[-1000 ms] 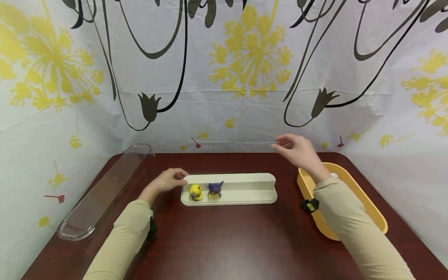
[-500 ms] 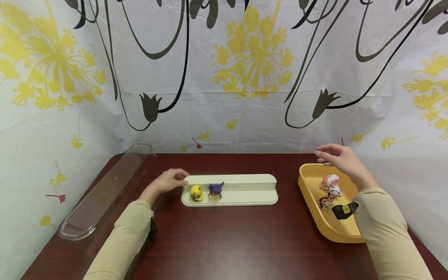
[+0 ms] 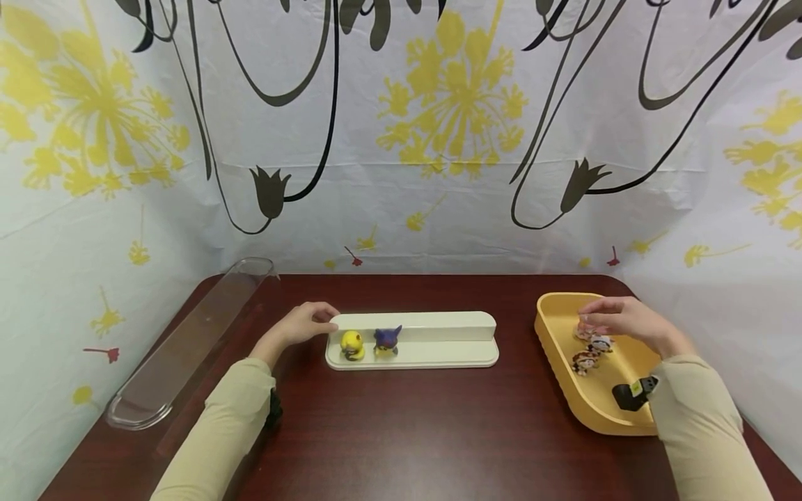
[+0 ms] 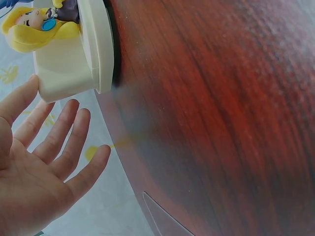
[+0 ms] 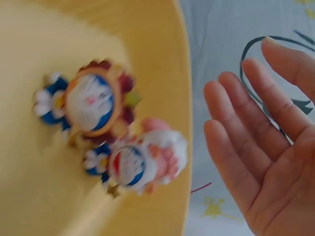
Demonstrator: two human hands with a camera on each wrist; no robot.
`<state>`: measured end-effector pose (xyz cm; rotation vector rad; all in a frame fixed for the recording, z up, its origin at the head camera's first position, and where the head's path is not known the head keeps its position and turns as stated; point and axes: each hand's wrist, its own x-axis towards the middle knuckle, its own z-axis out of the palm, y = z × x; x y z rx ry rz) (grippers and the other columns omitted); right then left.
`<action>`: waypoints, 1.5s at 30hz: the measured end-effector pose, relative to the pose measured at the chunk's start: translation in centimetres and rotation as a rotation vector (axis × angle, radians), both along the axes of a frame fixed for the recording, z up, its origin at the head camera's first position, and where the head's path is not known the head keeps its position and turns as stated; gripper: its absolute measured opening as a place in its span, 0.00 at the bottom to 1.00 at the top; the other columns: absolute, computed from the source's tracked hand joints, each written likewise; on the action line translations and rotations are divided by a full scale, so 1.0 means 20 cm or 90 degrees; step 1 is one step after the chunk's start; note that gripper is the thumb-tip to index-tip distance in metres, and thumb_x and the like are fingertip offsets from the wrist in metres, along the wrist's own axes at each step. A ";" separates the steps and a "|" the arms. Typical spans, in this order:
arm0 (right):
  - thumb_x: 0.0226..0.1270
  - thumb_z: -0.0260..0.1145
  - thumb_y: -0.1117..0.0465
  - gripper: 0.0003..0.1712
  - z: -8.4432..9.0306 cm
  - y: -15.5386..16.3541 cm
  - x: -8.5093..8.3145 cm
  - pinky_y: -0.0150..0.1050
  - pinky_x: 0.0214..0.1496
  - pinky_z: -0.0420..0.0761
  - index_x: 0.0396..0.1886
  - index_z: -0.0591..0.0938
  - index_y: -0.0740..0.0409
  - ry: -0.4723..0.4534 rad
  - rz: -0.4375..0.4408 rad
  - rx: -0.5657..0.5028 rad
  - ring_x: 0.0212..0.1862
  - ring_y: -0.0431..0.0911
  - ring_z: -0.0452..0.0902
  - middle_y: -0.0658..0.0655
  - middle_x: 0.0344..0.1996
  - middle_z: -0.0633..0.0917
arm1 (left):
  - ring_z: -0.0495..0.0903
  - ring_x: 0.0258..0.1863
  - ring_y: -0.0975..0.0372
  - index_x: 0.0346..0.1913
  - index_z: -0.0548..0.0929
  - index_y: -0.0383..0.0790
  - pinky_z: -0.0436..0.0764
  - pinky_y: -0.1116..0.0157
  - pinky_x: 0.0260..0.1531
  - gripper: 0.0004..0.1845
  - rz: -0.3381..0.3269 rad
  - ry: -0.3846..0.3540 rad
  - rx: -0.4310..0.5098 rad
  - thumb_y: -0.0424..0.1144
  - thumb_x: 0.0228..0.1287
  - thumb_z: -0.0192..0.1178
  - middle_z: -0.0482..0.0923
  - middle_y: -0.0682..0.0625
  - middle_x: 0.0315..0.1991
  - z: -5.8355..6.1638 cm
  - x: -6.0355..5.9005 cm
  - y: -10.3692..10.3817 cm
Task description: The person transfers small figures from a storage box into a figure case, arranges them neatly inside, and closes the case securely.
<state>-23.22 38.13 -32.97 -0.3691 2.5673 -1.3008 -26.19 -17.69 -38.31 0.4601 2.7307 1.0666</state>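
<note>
At 3 o'clock on the dark wood table (image 3: 413, 431), inside the yellow tray (image 3: 557, 362), the right hand (image 3: 623, 321) hovers with fingers straight and relaxed, holding nothing — just above the small figurines (image 3: 592, 344), which lie clustered toward the tray's 12 o'clock end; the wrist view shows the palm spread beside them, apart from them. Toward 9 o'clock the left hand (image 3: 303, 323) rests with fingers loosely extended against the end of the white stepped stand (image 3: 438, 337) — a yellow figure (image 3: 351, 343) and a purple figure (image 3: 386, 339) stand side by side on its lower step, just beside that hand. At the table's far 9 o'clock edge lies a clear plastic cover (image 3: 188, 344), well apart from both hands.
</note>
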 end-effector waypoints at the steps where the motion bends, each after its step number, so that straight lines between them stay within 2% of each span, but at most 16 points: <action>1: 0.64 0.57 0.60 0.19 -0.01 0.01 0.00 0.40 0.41 0.74 0.47 0.73 0.72 -0.010 0.002 0.008 0.40 0.44 0.77 0.56 0.38 0.81 | 0.73 0.40 0.55 0.44 0.78 0.37 0.71 0.57 0.39 0.13 0.000 0.000 0.001 0.39 0.57 0.59 0.76 0.47 0.38 0.00 0.00 0.00; 4: 0.62 0.58 0.58 0.21 -0.04 0.03 0.01 0.42 0.43 0.73 0.47 0.74 0.72 -0.035 -0.004 0.033 0.41 0.42 0.76 0.58 0.42 0.79 | 0.73 0.41 0.55 0.44 0.78 0.37 0.71 0.56 0.39 0.13 -0.002 0.001 0.000 0.39 0.57 0.59 0.76 0.47 0.38 0.00 0.00 0.00; 8: 0.61 0.60 0.59 0.21 -0.08 0.05 0.02 0.43 0.42 0.74 0.47 0.75 0.72 -0.055 -0.005 0.043 0.40 0.43 0.76 0.59 0.42 0.79 | 0.73 0.41 0.55 0.44 0.78 0.38 0.71 0.56 0.40 0.13 0.001 0.001 -0.001 0.39 0.57 0.59 0.76 0.47 0.38 0.00 0.00 0.00; 11: 0.61 0.60 0.59 0.21 -0.11 0.06 0.01 0.43 0.43 0.73 0.47 0.75 0.72 -0.079 0.006 0.033 0.39 0.44 0.75 0.57 0.40 0.80 | 0.73 0.41 0.55 0.44 0.78 0.38 0.71 0.56 0.40 0.13 0.002 0.001 0.000 0.39 0.57 0.59 0.76 0.47 0.38 0.00 0.00 0.00; 18: 0.61 0.59 0.60 0.20 -0.16 0.09 0.00 0.47 0.46 0.71 0.49 0.75 0.70 -0.135 0.034 0.008 0.41 0.36 0.74 0.57 0.45 0.78 | 0.73 0.41 0.55 0.44 0.78 0.36 0.71 0.56 0.39 0.13 -0.007 0.006 -0.003 0.40 0.58 0.59 0.76 0.47 0.38 0.00 0.00 -0.01; 24: 0.62 0.58 0.62 0.20 -0.19 0.10 0.00 0.48 0.45 0.71 0.49 0.73 0.73 -0.173 0.052 -0.015 0.41 0.39 0.74 0.60 0.44 0.78 | 0.73 0.41 0.55 0.44 0.78 0.37 0.71 0.56 0.39 0.13 -0.001 0.005 -0.004 0.40 0.58 0.59 0.76 0.47 0.38 0.00 0.00 0.00; 28: 0.62 0.57 0.62 0.22 -0.21 0.11 0.00 0.47 0.45 0.72 0.49 0.71 0.75 -0.184 0.073 -0.025 0.42 0.42 0.74 0.59 0.44 0.78 | 0.73 0.41 0.55 0.44 0.78 0.38 0.71 0.56 0.40 0.13 0.004 0.001 -0.002 0.39 0.58 0.59 0.76 0.48 0.38 0.00 0.00 0.00; 35: 0.62 0.57 0.64 0.23 -0.24 0.13 0.00 0.43 0.45 0.72 0.51 0.67 0.78 -0.207 0.080 -0.037 0.42 0.43 0.74 0.53 0.43 0.77 | 0.73 0.41 0.56 0.44 0.78 0.38 0.71 0.57 0.39 0.13 0.006 -0.002 0.000 0.40 0.57 0.59 0.76 0.48 0.38 0.00 -0.01 0.00; 45: 0.63 0.55 0.65 0.22 -0.25 0.12 0.01 0.39 0.43 0.73 0.50 0.66 0.79 -0.222 0.092 -0.072 0.41 0.42 0.75 0.54 0.42 0.78 | 0.73 0.40 0.56 0.44 0.78 0.38 0.72 0.58 0.37 0.13 0.006 -0.001 0.000 0.40 0.57 0.60 0.76 0.48 0.37 -0.01 -0.01 -0.01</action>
